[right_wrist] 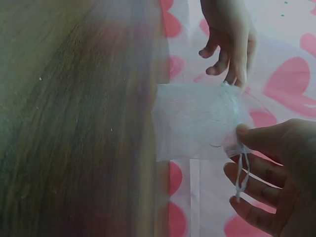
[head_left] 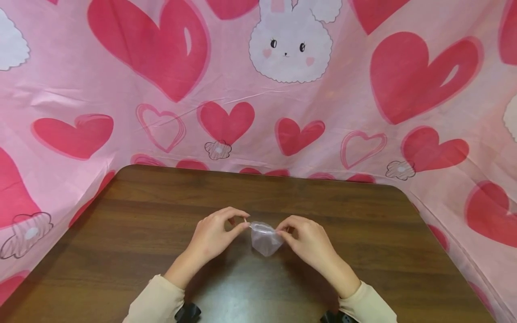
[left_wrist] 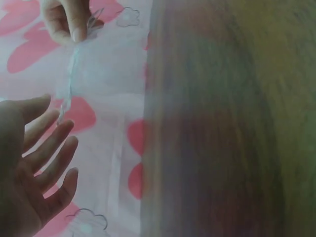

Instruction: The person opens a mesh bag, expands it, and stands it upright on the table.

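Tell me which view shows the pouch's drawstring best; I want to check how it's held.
The right wrist view: the drawstring hangs below the right hand, which pinches the sheer pouch at its gathered top. The head view shows the pouch whole between both hands, but no string. The left wrist view shows only a blurred edge of it.

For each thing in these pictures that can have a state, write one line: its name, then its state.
Pouch: sheer, held up above the table between both hands, mouth gathered.
Drawstring: loose ends hanging by the right hand.
Left hand: pinching one side of the pouch mouth.
Right hand: pinching the other side.
Table: wooden, bare where visible.
Cloth: pink with hearts, hung behind the table.
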`<state>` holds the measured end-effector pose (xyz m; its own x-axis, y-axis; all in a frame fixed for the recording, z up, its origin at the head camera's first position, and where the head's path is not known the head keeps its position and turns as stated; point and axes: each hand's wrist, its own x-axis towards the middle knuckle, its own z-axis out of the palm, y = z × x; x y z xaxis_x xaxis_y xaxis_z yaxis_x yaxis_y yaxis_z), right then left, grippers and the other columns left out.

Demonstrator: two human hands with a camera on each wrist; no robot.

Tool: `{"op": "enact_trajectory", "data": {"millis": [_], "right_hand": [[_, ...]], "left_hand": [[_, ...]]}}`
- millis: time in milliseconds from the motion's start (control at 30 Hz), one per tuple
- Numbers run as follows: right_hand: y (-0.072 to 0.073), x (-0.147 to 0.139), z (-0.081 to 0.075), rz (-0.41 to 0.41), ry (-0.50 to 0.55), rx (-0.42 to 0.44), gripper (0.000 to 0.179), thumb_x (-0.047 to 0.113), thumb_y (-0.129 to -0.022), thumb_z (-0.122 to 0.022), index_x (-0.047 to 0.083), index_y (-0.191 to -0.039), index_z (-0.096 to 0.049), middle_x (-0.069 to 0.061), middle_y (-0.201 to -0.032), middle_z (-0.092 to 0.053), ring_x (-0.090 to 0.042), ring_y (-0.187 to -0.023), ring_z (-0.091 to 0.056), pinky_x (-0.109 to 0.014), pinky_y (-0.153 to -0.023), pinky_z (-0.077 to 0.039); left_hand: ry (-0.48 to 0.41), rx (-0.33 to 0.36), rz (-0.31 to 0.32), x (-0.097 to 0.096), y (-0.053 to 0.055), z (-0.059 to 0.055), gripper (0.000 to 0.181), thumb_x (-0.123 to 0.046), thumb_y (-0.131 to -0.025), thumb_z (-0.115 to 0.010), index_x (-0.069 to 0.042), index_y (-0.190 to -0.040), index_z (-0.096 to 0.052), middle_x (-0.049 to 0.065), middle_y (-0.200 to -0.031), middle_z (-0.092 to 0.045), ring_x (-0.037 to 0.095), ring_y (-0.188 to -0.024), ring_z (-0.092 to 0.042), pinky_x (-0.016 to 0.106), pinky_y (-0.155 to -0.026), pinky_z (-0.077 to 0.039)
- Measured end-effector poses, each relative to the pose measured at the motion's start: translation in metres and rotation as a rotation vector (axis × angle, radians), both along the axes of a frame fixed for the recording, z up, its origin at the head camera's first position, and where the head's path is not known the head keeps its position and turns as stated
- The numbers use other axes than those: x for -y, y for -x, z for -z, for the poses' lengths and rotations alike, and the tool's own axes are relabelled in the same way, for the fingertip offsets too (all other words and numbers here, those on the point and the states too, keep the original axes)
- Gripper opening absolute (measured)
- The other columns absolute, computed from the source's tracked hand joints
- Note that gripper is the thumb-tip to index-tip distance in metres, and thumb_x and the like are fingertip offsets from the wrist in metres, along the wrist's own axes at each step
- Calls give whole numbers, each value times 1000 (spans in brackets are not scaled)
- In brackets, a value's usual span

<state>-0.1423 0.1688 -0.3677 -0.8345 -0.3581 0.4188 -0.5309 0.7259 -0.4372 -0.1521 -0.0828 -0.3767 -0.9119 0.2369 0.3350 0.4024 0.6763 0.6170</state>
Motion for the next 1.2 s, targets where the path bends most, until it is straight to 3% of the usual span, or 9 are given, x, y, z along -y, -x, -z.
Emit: {"op": "enact_trajectory", "data": {"millis": [133, 333, 733, 967, 1200], "right_hand": [[5, 2, 1, -28, -55, 11, 13, 16, -81, -83, 23, -83, -72, 17, -78, -62, -5, -72, -59, -25, -65, -49], [9, 2, 3, -32, -89, 22, 13, 18, -80, -83, 23, -82, -72, 17, -76, -61, -4, -69, -58, -25, -63, -48], [11, 1, 3, -83, -96, 50, 11, 22, -83, -82, 21, -89, -73, 17, -78, -62, -2, -70, -57, -24, -63, -48], [15, 1, -4, -89, -111, 68, 9, 27, -88, -76, 20, -94, -75, 16, -79, -64, -3, -70, -59, -26, -64, -49], [20, 5, -13, -103, -155, 78, 9, 24, -86, -79, 19, -93, -76, 16, -76, -63, -4, -68, -58, -24, -61, -47]], "left_hand": [[34, 9, 53, -5, 3, 6, 20, -34, -85, -79, -33, -105, -73, -20, -87, -64, 6, -80, -63, 33, -65, -45], [75, 17, 72, -12, 6, 10, 7, -36, -89, -75, -34, -95, -73, -25, -81, -61, 1, -74, -59, 30, -65, -45], [186, 16, 123, -13, 15, -2, 5, -36, -90, -72, -33, -92, -76, -20, -79, -64, 3, -74, -60, 30, -63, -45], [224, 27, 143, -17, 23, -10, 7, -37, -90, -72, -32, -92, -77, -21, -74, -62, 2, -69, -58, 31, -61, -44], [281, 55, 208, -22, 29, -16, 9, -39, -89, -72, -31, -90, -77, -22, -69, -61, 0, -62, -52, 30, -59, -41]]}}
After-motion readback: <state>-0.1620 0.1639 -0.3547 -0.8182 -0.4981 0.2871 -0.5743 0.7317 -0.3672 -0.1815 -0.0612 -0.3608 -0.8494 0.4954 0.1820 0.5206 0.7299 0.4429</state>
